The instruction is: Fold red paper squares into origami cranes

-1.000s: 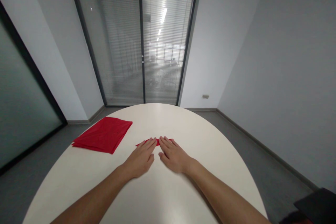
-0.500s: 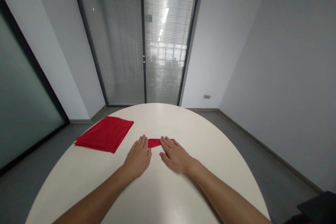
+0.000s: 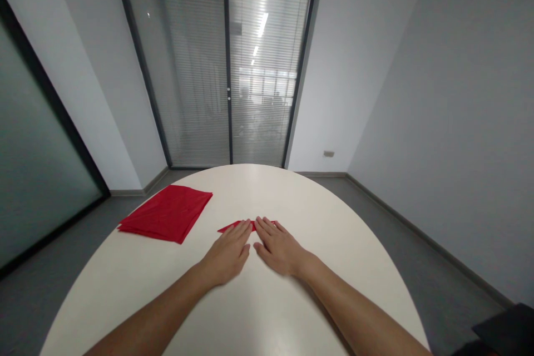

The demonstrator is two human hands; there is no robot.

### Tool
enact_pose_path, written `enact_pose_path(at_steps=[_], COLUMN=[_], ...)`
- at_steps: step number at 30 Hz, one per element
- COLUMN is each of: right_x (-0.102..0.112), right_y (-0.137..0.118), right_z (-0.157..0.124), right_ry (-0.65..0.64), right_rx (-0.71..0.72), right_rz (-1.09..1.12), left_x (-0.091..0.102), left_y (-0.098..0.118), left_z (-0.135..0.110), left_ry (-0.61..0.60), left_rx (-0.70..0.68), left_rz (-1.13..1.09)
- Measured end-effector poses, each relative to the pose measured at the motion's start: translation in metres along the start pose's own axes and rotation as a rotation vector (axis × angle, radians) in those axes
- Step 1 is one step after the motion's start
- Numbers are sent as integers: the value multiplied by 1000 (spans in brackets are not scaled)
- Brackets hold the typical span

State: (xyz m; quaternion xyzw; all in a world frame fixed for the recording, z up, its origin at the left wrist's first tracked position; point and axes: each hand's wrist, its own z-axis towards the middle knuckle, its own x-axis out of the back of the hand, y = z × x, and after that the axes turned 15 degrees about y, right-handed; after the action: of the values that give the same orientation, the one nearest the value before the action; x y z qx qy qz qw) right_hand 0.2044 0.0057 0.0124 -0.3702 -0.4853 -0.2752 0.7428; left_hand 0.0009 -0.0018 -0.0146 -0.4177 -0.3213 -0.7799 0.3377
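A narrow folded strip of red cloth lies on the white round table, mostly covered by my hands. My left hand rests flat on it, palm down, fingers stretched forward over its middle; the strip's pointed left end shows beyond the fingers. My right hand lies flat on the strip's right part, fingers extended and the thumb out to the side. The fingertips of both hands are close together, with a bit of red between them. Neither hand grasps anything.
A stack of larger folded red cloths lies at the table's left edge. Beyond the table is a glass partition with blinds. A wall socket sits low on the back wall. A black object shows at the lower right.
My left hand has slid right along the strip toward my right hand, uncovering the strip's pointed left end. My right hand and the cloth stack have stayed in place.
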Motion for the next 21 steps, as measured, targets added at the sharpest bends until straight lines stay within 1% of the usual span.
enact_pose_path(at_steps=[2, 6, 11, 15, 18, 21], right_x=[3, 12, 19, 21, 22, 21], right_y=[1, 5, 18, 26, 23, 14], right_z=[0, -1, -1, -2, -4, -4], right_ry=[-15, -60, -113, -148, -94, 8], right_rx=[-24, -119, -228, -275, -297, -293], right_rz=[-3, -12, -66, -97, -153, -239], left_x=[1, 2, 7, 9, 9, 8], left_y=[0, 0, 1, 1, 2, 1], left_z=[-1, -2, -2, -2, -2, -1], left_ry=[0, 0, -33, -39, -35, -33], left_rx=[4, 22, 30, 21, 26, 31], left_rz=[8, 2, 2, 13, 6, -3])
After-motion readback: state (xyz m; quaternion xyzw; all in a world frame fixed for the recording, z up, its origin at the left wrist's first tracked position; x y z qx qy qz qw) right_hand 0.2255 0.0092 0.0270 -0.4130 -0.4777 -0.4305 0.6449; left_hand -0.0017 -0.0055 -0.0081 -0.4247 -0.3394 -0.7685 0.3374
